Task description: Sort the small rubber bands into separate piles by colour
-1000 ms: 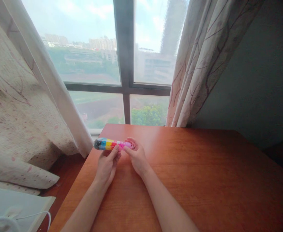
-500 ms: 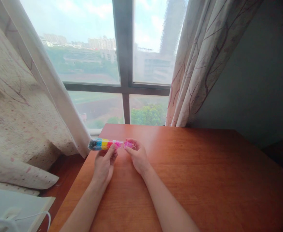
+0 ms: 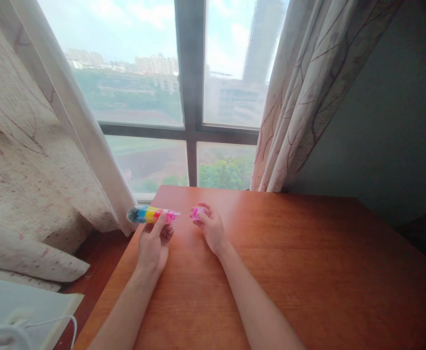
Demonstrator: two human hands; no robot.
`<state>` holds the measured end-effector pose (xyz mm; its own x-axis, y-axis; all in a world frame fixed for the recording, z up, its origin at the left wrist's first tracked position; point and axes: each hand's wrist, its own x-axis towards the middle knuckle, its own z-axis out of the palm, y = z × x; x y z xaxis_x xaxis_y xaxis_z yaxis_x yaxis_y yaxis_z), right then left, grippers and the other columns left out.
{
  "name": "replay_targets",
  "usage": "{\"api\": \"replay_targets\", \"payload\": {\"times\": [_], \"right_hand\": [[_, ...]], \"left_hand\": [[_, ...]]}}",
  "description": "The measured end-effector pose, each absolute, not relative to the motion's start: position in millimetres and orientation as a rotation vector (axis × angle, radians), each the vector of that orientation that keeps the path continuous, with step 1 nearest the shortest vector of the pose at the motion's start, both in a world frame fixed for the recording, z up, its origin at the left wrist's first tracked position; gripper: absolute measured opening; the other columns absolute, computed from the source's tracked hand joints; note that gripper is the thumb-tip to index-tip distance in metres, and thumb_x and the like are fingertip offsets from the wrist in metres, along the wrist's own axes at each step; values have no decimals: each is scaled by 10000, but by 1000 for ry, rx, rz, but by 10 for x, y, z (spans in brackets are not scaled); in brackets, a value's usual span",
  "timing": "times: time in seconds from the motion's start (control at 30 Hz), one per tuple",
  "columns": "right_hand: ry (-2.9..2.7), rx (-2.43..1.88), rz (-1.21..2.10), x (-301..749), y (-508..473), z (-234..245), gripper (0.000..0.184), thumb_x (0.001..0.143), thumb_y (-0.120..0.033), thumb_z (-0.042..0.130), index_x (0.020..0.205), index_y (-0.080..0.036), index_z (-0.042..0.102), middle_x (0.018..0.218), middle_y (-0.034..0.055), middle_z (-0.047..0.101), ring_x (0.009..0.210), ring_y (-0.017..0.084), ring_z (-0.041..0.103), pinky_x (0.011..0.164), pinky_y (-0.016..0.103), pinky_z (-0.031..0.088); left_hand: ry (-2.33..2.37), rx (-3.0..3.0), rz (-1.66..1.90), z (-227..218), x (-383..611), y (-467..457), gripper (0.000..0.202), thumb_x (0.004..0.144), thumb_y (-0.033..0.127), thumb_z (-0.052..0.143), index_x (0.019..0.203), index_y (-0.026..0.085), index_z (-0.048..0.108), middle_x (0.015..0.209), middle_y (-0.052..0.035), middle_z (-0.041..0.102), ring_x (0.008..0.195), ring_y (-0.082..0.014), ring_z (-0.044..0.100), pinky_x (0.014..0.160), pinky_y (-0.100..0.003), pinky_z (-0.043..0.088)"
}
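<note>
My left hand [image 3: 155,245] is closed round a clear bottle-shaped container [image 3: 140,215], its thumb on top near the narrow end. Black, blue, yellow, red and pink contents show through it in bands. The container lies level above the table, its wide end pointing left and its narrow pink end right. My right hand [image 3: 210,226] pinches a small pink see-through piece [image 3: 198,213] between thumb and fingers; its exact kind is too small to make out. A short gap separates this piece from the container's narrow end.
Under both hands is a brown wooden table [image 3: 293,262]. Beyond it stands a window [image 3: 191,131] between patterned curtains [image 3: 45,136]. At the lower left is a white surface [image 3: 23,311] with a white cable [image 3: 59,318].
The pink piece in my right hand has come away from the container's narrow end. My left hand has shifted slightly left with the container, and the gap between them has widened.
</note>
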<state>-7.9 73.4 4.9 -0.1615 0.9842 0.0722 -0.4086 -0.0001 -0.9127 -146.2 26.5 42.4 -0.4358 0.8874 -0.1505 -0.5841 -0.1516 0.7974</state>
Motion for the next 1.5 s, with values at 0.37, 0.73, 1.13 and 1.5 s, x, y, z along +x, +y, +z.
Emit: {"api": "replay_targets", "payload": {"times": [0.37, 0.73, 1.13, 1.5], "right_hand": [[-1670, -919, 1197, -250, 1088, 295, 240, 655, -439, 845, 765, -258, 732, 713, 7, 660, 793, 207, 584, 830, 315, 398], [-1566, -947, 1401, -249, 1096, 206, 255, 822, -442, 624, 838, -206, 717, 692, -4, 654, 578, 127, 533, 577, 239, 419], [-1246, -900, 1710, -86, 1095, 203, 289, 756, -385, 527, 882, -169, 670, 753, 36, 686, 572, 110, 507, 535, 214, 387], [-1336, -950, 1612, -138, 1105, 236, 225, 721, -283, 574, 906, -188, 661, 704, -27, 615, 600, 114, 521, 569, 229, 411]], "left_hand": [[1223, 403, 1799, 335, -1608, 342, 393, 531, 258, 861, 812, 153, 607, 583, 69, 608, 462, -66, 543, 455, -166, 420], [1206, 402, 1784, 319, -1605, 347, 362, 559, 256, 843, 808, 156, 600, 608, 65, 602, 466, -60, 533, 448, -162, 417], [1179, 450, 1694, 323, -1561, 313, 354, 602, 290, 842, 861, 159, 639, 675, 51, 647, 513, -60, 564, 477, -151, 424], [957, 545, 1580, 346, -1514, 293, 300, 697, 271, 800, 930, 138, 666, 888, -64, 733, 717, -153, 689, 642, -237, 544]]}}
